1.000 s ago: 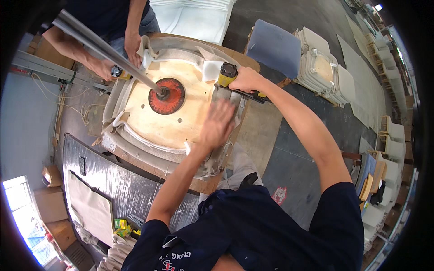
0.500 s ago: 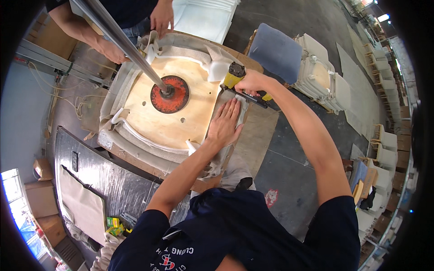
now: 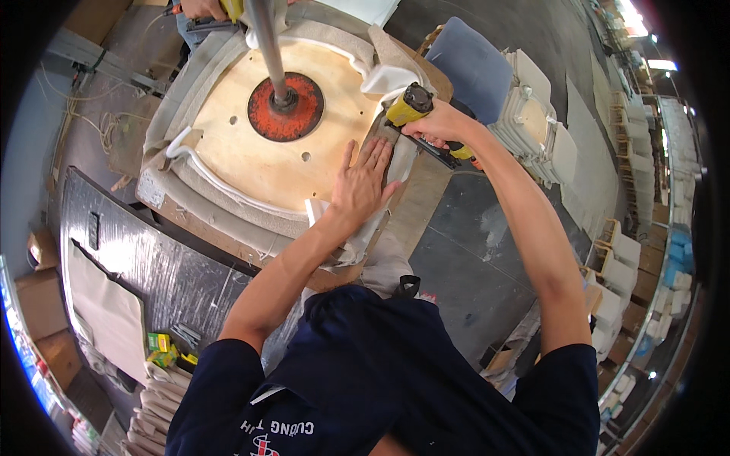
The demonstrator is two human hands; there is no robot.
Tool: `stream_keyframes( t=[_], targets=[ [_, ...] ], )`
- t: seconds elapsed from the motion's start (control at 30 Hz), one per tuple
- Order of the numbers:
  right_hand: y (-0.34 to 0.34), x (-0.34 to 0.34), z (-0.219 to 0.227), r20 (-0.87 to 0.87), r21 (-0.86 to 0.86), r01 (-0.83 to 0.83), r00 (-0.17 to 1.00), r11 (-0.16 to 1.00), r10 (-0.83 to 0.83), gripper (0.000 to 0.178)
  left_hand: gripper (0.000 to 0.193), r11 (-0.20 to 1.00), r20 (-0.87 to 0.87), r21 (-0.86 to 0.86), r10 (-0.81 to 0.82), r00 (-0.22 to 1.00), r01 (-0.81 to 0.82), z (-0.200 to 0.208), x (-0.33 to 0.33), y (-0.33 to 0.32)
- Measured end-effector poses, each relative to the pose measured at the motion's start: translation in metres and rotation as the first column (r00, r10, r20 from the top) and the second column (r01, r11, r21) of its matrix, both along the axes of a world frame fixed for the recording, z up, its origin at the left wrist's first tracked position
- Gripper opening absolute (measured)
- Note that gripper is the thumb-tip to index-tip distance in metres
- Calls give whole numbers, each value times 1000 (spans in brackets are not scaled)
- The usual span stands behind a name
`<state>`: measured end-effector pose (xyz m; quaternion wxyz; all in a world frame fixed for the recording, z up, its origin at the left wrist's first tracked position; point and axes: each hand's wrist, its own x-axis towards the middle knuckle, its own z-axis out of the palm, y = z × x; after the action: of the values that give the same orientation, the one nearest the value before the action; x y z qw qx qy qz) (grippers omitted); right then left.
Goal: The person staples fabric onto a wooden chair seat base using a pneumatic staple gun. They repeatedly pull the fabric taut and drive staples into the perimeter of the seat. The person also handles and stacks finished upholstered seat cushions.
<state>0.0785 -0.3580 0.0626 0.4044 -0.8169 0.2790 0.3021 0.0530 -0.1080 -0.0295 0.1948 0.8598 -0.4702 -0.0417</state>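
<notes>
A pale plywood seat panel [image 3: 228, 159] lies on beige fabric [image 3: 242, 199] with white padding, the fabric partly folded up around its rim. A red round press plate [image 3: 262, 106] on a metal rod [image 3: 268, 45] bears on the panel's middle. My left hand [image 3: 359, 186] is spread flat over the folded fabric and the panel's right edge. My right hand [image 3: 445, 125] is closed around a yellow and black staple gun [image 3: 408, 106], whose nose is at the fabric just beyond my left fingertips. Its nose tip is hard to make out.
At the top left, another person's hand [image 3: 202, 7] grips a yellow tool. A blue-grey cushion [image 3: 465, 68] and stacked white seat panels [image 3: 525, 114] stand at the far right. A film-wrapped dark board [image 3: 152, 235] lies left, with small green and yellow boxes [image 3: 160, 349] near it.
The view has shifted, so the panel sits higher. My left fingers have drawn back slightly from the staple gun. The other person's hand now shows with a yellow tool.
</notes>
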Motion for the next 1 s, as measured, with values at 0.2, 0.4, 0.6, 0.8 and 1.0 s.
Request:
stream_keyframes(
  t=[0.2, 0.4, 0.6, 0.8, 1.0],
  targets=[
    [24, -6, 10, -37, -8, -1, 999, 1000, 1, 31, 81, 999, 44, 27, 36, 998, -38, 2, -2, 10],
    [40, -11, 13, -43, -104, -58, 998, 993, 54, 34, 79, 994, 31, 59, 88, 996, -89, 8, -5, 25],
    [45, -26, 7, 26, -110, -57, 998, 992, 60, 37, 79, 879, 216, 476, -90, 972, -24, 35, -32, 1],
    [58, -27, 20, 33, -142, -91, 995, 986, 97, 48, 87, 987, -5, 54, -150, 989, 151, -7, -26, 37],
    [63, -31, 13, -86, -130, -130, 989, 983, 119, 49, 83, 992, -69, 101, -65, 995, 72, -3, -30, 65]
  ],
)
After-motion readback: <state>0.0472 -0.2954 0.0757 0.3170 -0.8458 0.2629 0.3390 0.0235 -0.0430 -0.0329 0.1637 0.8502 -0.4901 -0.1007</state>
